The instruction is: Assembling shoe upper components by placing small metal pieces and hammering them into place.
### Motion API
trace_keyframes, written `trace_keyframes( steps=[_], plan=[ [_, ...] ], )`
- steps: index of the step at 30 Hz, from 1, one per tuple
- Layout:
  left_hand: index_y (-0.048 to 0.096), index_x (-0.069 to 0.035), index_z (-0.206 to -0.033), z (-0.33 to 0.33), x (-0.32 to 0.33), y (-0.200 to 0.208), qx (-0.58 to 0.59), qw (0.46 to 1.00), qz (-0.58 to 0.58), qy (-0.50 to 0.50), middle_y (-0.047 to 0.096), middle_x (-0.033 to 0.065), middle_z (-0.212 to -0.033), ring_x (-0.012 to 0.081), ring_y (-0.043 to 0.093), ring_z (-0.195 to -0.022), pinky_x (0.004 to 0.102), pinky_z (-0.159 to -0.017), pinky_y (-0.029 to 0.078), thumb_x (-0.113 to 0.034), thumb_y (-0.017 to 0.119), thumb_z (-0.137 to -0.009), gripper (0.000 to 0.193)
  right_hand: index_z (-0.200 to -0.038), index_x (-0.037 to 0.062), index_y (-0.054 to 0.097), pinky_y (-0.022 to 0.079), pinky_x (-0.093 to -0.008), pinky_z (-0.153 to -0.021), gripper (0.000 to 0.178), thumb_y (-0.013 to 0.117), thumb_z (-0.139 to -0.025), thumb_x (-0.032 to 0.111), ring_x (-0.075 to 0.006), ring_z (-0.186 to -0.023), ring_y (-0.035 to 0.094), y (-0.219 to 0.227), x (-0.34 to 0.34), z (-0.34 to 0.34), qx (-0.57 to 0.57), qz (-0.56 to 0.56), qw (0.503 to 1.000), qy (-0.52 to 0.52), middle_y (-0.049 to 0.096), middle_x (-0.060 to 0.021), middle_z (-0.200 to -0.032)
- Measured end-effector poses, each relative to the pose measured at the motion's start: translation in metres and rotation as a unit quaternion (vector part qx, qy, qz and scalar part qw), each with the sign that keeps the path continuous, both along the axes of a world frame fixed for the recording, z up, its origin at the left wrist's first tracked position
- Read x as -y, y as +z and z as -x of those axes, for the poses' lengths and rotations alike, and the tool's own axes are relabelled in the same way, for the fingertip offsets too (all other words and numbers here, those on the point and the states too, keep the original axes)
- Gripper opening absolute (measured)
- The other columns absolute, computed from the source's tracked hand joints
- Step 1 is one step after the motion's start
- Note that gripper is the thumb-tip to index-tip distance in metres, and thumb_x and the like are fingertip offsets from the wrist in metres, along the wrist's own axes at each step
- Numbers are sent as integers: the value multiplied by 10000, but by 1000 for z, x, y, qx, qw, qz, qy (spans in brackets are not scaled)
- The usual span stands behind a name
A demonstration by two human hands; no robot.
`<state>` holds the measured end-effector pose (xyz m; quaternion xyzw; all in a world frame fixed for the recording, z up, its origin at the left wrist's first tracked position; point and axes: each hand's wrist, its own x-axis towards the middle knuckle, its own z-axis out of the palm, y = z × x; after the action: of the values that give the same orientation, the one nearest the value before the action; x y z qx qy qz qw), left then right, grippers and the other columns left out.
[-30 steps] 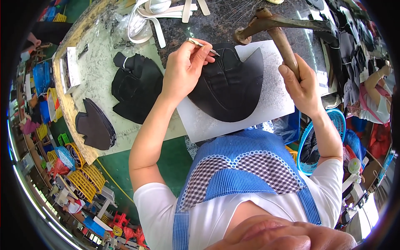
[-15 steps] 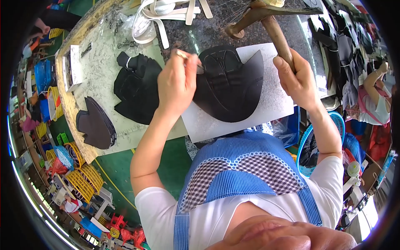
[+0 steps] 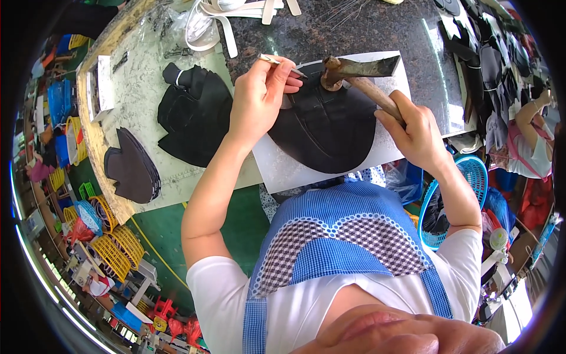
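Note:
My left hand pinches a slim pen-like tool, its dark tip pointing right over the upper left of a black leather-like piece. My right hand is wrapped around the wooden handle of a hammer. The hammer's round face is low over the top part of the black piece, hiding some of it; whether it touches I cannot tell. That piece lies on a white board, with thin lines on its surface. Left of my left forearm sits a bundle of black pieces.
A stack of dark cut pieces lies at the table's left edge. White straps are piled at the back. A blue basket stands by my right forearm. More black pieces hang at the right, near another person.
The hammer has come down and nearer, from above the table's back to over the black piece. My left hand has shifted slightly right and up, with the pen-like tool turned toward the hammer.

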<state>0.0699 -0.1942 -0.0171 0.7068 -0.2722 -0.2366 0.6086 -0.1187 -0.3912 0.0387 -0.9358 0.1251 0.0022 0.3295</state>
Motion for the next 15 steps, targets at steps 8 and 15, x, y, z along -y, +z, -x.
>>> trace_keyframes(
  steps=[8,15],
  plan=[
    [582,41,-989,-2,-1,-2,-31,999,39,-15,681,118,-823,181,700,-769,277,-691,565,-166,536,-988,212,-834,27,499,411,-383,-464,231,643,-900,195,-331,-494,557,1,5,-2,-13,-24,1000,-2,486,-154,-539],
    [580,1,-955,8,3,6,273,959,-66,-27,651,81,-843,203,683,-728,286,-611,551,-144,594,-937,147,-921,-10,540,416,-292,-471,186,644,-909,144,-156,-484,539,31,0,-7,115,-136,984,-4,539,-96,-593]
  ],
)
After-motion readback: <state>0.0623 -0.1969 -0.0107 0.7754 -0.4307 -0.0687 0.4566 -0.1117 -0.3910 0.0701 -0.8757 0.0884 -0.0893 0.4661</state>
